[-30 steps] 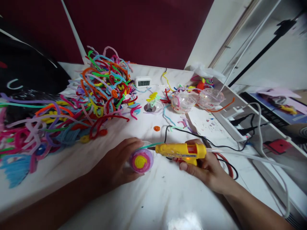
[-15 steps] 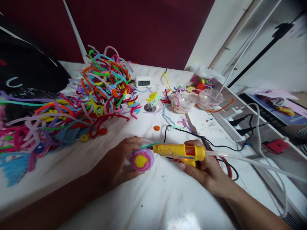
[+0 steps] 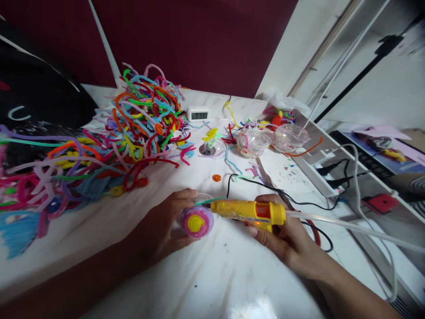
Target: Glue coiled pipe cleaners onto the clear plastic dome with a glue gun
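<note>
My left hand is closed around a round piece of coiled pipe cleaner, yellow in the middle with pink and purple rings around it. A clear, rounded plastic edge shows just behind the coil, and a teal pipe cleaner strand sticks out along its top. In my right hand is a yellow hot glue gun, its orange light lit. The nozzle points left and meets the coil's upper right edge; whether it touches is hard to tell. A long clear glue stick juts from the gun's back.
A large heap of colourful pipe cleaners covers the left side. Behind stand a small digital clock and clear plastic bowls. An orange coil lies mid-table. A black cord runs right, toward a white power strip.
Almost nothing differs. The glue gun's nozzle has shifted very slightly left along the coil's edge, and both hands keep their hold.
</note>
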Tool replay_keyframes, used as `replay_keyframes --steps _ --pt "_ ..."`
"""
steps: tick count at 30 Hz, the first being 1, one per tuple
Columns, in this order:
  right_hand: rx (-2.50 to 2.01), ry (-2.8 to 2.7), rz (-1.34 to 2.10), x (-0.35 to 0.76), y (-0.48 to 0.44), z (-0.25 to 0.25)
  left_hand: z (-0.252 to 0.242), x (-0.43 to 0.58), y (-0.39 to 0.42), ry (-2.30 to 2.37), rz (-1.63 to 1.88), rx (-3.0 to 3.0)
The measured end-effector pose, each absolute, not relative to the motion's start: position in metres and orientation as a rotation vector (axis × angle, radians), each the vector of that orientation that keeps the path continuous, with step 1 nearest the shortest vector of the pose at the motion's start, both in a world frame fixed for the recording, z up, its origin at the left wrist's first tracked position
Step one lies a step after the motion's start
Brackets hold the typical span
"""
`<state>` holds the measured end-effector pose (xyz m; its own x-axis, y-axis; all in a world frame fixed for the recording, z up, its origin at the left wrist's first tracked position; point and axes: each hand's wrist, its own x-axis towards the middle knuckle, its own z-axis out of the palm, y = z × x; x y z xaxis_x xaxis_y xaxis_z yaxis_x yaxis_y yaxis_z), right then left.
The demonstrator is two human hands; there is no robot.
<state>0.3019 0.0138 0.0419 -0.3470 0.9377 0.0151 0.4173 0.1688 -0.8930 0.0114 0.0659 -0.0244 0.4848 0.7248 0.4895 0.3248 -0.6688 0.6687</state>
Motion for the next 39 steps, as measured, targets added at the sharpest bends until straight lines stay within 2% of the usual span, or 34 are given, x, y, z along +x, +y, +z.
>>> replay_keyframes --steps 39 --pt "-1.313 -1.961 0.94 0.313 0.007 0.043 -0.019 0.017 0.062 0.893 1.135 2.154"
